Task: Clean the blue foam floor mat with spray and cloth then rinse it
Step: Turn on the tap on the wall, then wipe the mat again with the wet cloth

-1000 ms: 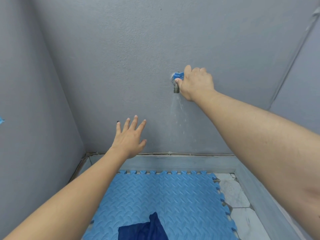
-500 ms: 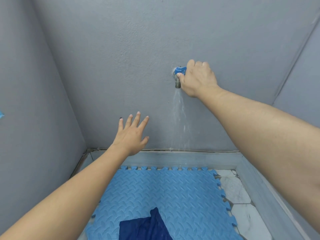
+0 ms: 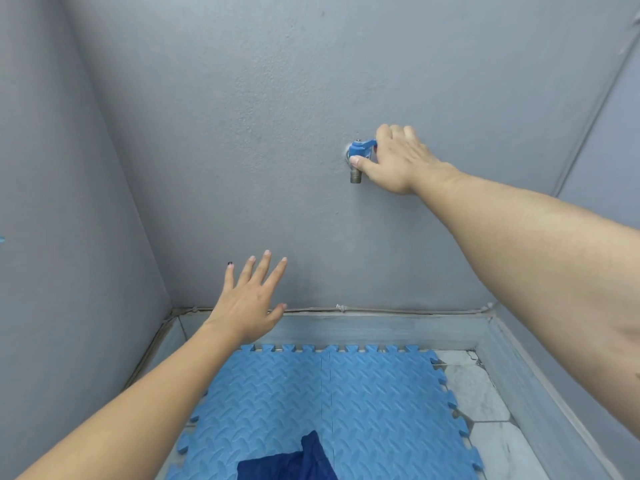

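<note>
The stream that was falling from the tap (image 3: 356,164) half a second ago is gone; no water shows under the spout now, and the blue lever (image 3: 363,147) that my right hand (image 3: 398,161) was gripping has swung over towards my fingers. My head has also tipped a little, so the tap sits slightly lower in my view.

In the head view, the only one I have, my right hand is clenched around the lever, thumb pressed along the underside near the brass spout and fingers curled over the top. I hold it that way, I judge, because a quarter-turn lever wants a firm pinch to close fully. My left hand (image 3: 249,299) is released, fingers spread and empty, raised in front of the grey wall (image 3: 242,116) near the skirting; I think it is out there for balance while I lean in to reach, and I cannot tell whether it touches the wall.

The blue foam mat (image 3: 329,403) lies flat on the floor below both hands, its toothed edge just short of the skirting and pale tile (image 3: 485,403) bare along its right side. It sits well below the tap, almost straight under it, and directly beneath my left forearm. A dark blue cloth (image 3: 287,462) rests on the mat's near edge, close to me and apart from either hand.
</note>
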A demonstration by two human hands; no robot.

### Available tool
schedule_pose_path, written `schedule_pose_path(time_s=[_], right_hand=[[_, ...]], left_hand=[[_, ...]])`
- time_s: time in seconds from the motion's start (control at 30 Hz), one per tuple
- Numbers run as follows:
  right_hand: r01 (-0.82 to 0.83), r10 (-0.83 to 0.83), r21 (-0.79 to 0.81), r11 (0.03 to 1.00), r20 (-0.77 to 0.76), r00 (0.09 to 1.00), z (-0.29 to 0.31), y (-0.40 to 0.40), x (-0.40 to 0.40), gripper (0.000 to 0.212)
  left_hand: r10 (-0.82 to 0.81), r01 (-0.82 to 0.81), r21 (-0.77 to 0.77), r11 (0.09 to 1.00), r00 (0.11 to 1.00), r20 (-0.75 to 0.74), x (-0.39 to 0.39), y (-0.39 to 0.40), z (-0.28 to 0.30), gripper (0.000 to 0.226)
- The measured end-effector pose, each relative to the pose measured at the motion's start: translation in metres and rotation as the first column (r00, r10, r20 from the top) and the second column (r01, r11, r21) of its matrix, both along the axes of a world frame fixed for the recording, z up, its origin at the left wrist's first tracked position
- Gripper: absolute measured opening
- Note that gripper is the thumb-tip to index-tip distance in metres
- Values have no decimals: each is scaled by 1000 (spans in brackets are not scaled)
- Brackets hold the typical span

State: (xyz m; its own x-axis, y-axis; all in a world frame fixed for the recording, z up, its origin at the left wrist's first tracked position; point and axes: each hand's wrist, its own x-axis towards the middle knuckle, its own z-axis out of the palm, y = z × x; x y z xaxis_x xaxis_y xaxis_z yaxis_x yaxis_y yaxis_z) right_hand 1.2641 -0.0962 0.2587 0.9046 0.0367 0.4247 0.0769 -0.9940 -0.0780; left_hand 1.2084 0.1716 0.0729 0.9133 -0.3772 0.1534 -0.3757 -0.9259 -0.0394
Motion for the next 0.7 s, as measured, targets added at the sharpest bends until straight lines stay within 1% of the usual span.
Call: schedule_pose_path(time_s=[0.07, 0.13, 0.2, 0.23, 0.27, 0.3, 0.33, 0.37, 0.4, 0.43, 0.47, 0.5, 0.53, 0.57, 0.63, 0.67, 0.7], right_hand=[[7, -7, -3, 1000, -31, 999, 1, 2, 1, 59], [1, -1, 29, 1000, 9, 1000, -4, 4, -3, 60], [-29, 7, 153, 988, 143, 990, -28, 9, -21, 65], [-44, -1, 233, 972, 190, 982, -53, 11, -37, 69], [-50, -7, 303, 952, 184, 983, -90, 13, -58, 71], [-31, -9, 345, 938, 114, 993, -136, 13, -83, 72], [16, -11, 343, 939, -16, 1000, -189, 11, -113, 72], [76, -22, 299, 951, -181, 983, -242, 5, -143, 73], [131, -47, 233, 964, -333, 942, -295, -3, -173, 77], [185, -92, 171, 968, -443, 892, -343, -14, -200, 84], [249, -147, 131, 960, -522, 840, -385, -24, -224, 91], [313, -202, 102, 944, -573, 794, -418, -32, -245, 94], [361, -245, 82, 929, -596, 765, -443, -37, -262, 94], [380, -274, 62, 923, -588, 761, -463, -39, -277, 91], [382, -302, 39, 923, -541, 785, -482, -41, -293, 79], [374, -299, 39, 927, -528, 795, -487, -41, -295, 75], [361, -294, 35, 932, -511, 808, -489, -40, -294, 73]], left_hand=[[10, -10, 8, 1000, 1000, -1, -1, 4, 3, 77], [20, -20, 4, 1000, 1000, -3, -5, 5, 6, 77], [25, -26, -18, 1000, 1000, -7, -14, 5, 5, 75], [22, -23, -35, 999, 999, -25, -21, 3, -1, 75], [9, -12, -57, 998, 999, -52, -31, 0, -12, 74], [-15, 8, -70, 998, 996, -88, -42, -4, -29, 73], [-43, 35, -66, 997, 990, -137, -55, -9, -50, 73], [-72, 65, -43, 997, 979, -189, -69, -16, -76, 75], [-101, 96, -36, 995, 965, -241, -85, -24, -101, 81], [-113, 101, -53, 993, 947, -300, -102, -32, -128, 88], [-110, 93, -63, 994, 930, -350, -121, -42, -157, 93], [-90, 75, -54, 996, 913, -397, -140, -49, -186, 95], [-70, 59, -40, 997, 912, -403, -157, -53, -214, 94], [-50, 30, -55, 998, 908, -415, -175, -56, -240, 90], [-13, -37, -109, 993, 905, -424, -200, -55, -276, 77], [0, -67, -153, 986, 915, -404, -205, -52, -288, 72], [27, -107, -209, 972, 936, -351, -205, -50, -297, 71]])
